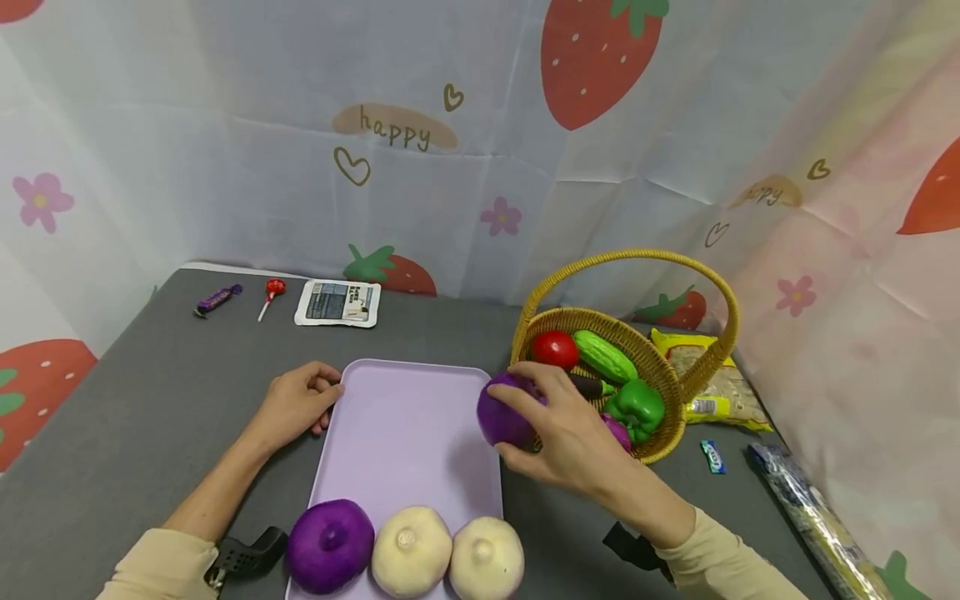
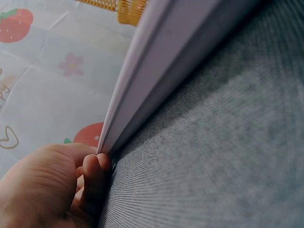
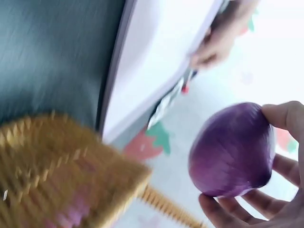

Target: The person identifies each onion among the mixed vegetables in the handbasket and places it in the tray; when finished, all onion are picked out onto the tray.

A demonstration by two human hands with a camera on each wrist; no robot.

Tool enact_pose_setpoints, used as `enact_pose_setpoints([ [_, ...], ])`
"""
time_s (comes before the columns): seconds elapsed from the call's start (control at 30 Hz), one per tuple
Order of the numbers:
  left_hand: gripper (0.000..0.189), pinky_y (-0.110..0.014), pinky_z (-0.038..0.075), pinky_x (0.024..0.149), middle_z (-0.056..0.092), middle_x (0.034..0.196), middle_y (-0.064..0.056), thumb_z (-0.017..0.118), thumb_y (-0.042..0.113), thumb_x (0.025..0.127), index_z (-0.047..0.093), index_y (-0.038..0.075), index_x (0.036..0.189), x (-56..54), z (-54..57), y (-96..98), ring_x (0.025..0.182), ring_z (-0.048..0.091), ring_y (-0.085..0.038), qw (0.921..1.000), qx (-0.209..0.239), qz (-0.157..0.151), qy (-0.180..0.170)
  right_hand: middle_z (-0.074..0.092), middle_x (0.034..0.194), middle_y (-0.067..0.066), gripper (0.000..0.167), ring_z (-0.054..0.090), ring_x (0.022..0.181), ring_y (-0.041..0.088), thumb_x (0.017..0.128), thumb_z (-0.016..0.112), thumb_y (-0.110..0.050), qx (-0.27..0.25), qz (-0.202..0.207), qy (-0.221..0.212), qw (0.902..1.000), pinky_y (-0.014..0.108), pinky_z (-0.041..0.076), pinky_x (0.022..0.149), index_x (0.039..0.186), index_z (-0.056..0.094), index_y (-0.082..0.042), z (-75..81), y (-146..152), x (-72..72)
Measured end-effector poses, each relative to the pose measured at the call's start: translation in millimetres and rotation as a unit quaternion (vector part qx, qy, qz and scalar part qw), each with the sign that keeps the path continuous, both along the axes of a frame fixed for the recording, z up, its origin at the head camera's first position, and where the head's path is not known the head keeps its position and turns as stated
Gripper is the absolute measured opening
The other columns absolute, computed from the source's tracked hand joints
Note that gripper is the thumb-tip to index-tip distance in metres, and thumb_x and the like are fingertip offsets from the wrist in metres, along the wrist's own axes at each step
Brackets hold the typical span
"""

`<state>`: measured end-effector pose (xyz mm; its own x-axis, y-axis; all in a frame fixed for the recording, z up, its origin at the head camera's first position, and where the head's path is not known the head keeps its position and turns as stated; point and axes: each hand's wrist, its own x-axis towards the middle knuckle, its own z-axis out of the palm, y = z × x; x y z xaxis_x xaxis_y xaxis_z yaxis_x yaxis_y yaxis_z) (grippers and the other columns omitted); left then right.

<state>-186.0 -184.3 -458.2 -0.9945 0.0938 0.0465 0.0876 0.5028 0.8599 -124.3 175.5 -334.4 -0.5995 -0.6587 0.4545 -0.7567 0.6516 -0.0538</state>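
Note:
My right hand [image 1: 573,433] grips a purple onion [image 1: 501,417] between thumb and fingers, above the tray's right edge and beside the basket. In the right wrist view, the onion [image 3: 230,152] is clear of any surface. On the left, my left hand [image 1: 294,406] pinches the rim of a lilac tray [image 1: 408,417] near its far left corner; the left wrist view shows the thumb and curled fingertips at that rim [image 2: 123,95]. Along the tray's near end sit another purple onion [image 1: 330,546] and two cream-white onion-like bulbs [image 1: 411,550], [image 1: 486,557] side by side.
A wicker basket [image 1: 678,433] with a tall handle holds a tomato, a green gourd, a green pepper and other vegetables. Behind it lies a yellow packet [image 1: 723,387]; a long shiny package [image 1: 817,521] lies at right. Wrapped candy [image 1: 217,300], a lollipop [image 1: 274,288] and a white pouch [image 1: 337,302] lie at the back.

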Motion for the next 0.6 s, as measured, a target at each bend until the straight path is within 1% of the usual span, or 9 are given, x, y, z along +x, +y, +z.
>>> enact_pose_setpoints([
  [0.1,0.022,-0.029,0.052,0.045,0.064,0.072,-0.006,0.060,0.015,0.094,0.061,0.000,0.111,-0.2,-0.8,0.1,0.045,0.057,-0.011,1.0000,0.001,0.001,-0.001,0.054,0.131,0.012,0.055,0.055,0.117,0.028,0.075,0.079,-0.036,0.048,0.007,-0.015,0.9987,0.043,0.058,0.090,0.126,0.063,-0.023,-8.9,-12,6.6],
  [0.17,0.022,-0.029,0.052,0.045,0.064,0.072,-0.006,0.060,0.015,0.094,0.061,0.000,0.111,-0.3,-1.2,0.3,0.045,0.057,-0.011,1.0000,0.001,0.001,-0.001,0.055,0.129,0.011,0.056,0.056,0.116,0.027,0.075,0.079,-0.037,0.073,0.009,-0.025,0.9970,0.041,0.058,0.088,0.126,0.063,-0.024,-15.0,-17,9.4],
  [0.23,0.022,-0.029,0.052,0.045,0.064,0.071,-0.006,0.060,0.014,0.094,0.061,0.000,0.111,-0.1,-1.3,0.4,0.045,0.057,-0.011,1.0000,-0.001,0.001,-0.002,0.057,0.127,0.008,0.057,0.057,0.114,0.025,0.074,0.079,-0.037,0.092,0.008,-0.039,0.9949,0.038,0.058,0.090,0.126,0.061,-0.022,-19.8,-20,11.5],
  [0.4,0.023,-0.029,0.052,0.045,0.064,0.072,-0.006,0.060,0.014,0.094,0.061,-0.001,0.112,0.5,-0.3,0.4,0.045,0.057,-0.011,1.0000,-0.001,0.001,-0.002,0.059,0.123,0.004,0.057,0.059,0.110,0.020,0.074,0.079,-0.037,0.120,0.009,-0.073,0.9900,0.034,0.055,0.093,0.124,0.058,-0.018,-30.2,-25,14.5],
  [0.5,0.023,-0.029,0.052,0.045,0.065,0.072,-0.006,0.060,0.014,0.094,0.061,-0.001,0.112,0.6,0.7,0.7,0.045,0.057,-0.011,1.0000,0.000,0.000,-0.003,0.057,0.121,0.006,0.055,0.058,0.108,0.020,0.075,0.079,-0.035,0.127,0.015,-0.092,0.9875,0.032,0.056,0.090,0.124,0.059,-0.018,-35.4,-26,15.1],
  [0.6,0.023,-0.029,0.052,0.045,0.064,0.073,-0.006,0.059,0.014,0.094,0.061,-0.001,0.112,0.7,1.5,0.9,0.046,0.057,-0.011,1.0000,0.002,0.000,-0.004,0.057,0.120,0.007,0.052,0.059,0.107,0.019,0.078,0.077,-0.033,0.132,0.024,-0.107,0.9852,0.031,0.055,0.091,0.124,0.059,-0.018,-39.7,-27,14.6],
])
